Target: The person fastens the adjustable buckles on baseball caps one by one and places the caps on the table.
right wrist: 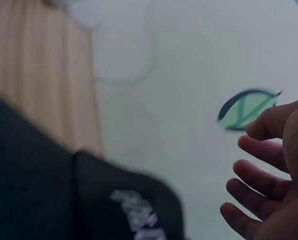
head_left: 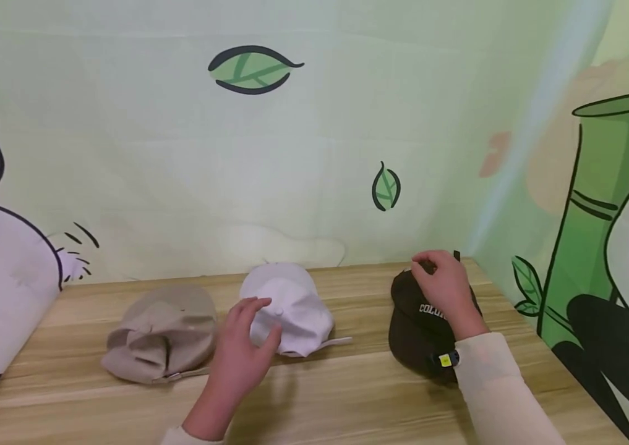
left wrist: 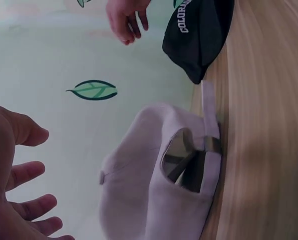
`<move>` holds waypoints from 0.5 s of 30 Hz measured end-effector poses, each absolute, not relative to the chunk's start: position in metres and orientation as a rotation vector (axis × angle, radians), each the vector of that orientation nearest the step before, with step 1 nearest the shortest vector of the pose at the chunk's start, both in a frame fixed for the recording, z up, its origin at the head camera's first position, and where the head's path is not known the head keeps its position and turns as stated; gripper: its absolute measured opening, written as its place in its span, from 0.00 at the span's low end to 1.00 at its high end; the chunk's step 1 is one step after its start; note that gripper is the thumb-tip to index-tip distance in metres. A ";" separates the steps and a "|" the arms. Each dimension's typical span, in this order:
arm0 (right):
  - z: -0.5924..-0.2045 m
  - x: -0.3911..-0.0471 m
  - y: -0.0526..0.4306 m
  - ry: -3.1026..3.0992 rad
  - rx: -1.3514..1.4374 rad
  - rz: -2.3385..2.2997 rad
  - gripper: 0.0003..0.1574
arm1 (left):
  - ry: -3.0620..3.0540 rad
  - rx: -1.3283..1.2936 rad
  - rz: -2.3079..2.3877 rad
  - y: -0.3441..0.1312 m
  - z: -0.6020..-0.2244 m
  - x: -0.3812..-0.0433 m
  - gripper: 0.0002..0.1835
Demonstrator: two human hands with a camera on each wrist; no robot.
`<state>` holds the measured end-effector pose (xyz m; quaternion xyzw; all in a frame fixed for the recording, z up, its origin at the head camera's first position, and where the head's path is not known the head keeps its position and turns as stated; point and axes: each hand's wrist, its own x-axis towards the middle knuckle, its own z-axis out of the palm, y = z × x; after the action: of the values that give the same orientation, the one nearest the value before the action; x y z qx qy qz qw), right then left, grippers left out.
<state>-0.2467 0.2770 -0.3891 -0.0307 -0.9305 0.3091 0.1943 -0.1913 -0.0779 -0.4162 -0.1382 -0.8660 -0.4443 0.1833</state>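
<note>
A white cap (head_left: 283, 309) sits in the middle of the wooden table, its strap and back opening facing me. My left hand (head_left: 244, 346) hovers in front of it, fingers spread and loosely bent; the left wrist view shows a gap between the fingers and the white cap (left wrist: 139, 180). To the right lies a black cap (head_left: 417, 337) with white lettering, partly hidden by my right hand (head_left: 448, 290). In the right wrist view the right hand (right wrist: 268, 170) is apart from the black cap (right wrist: 104, 195), holding nothing, fingers relaxed. A beige cap (head_left: 164, 334) rests left of the white one.
The wood-grain table (head_left: 347, 402) ends at a pale green backdrop (head_left: 320, 154) printed with leaves, bamboo and pandas. The beige cap's strap (head_left: 192, 372) points toward my left wrist. A small dark device with a yellow square (head_left: 445, 360) is on my right wrist.
</note>
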 end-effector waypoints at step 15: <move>-0.420 -0.253 0.322 -2.735 -0.288 0.658 0.28 | -2.439 -0.551 -1.247 -0.055 -0.420 -0.188 0.23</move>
<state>-0.2534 0.3219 -0.4199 -0.1006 -0.9553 0.2298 0.1564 -0.1878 -0.0549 -0.4198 -0.1942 -0.8597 -0.4396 0.1729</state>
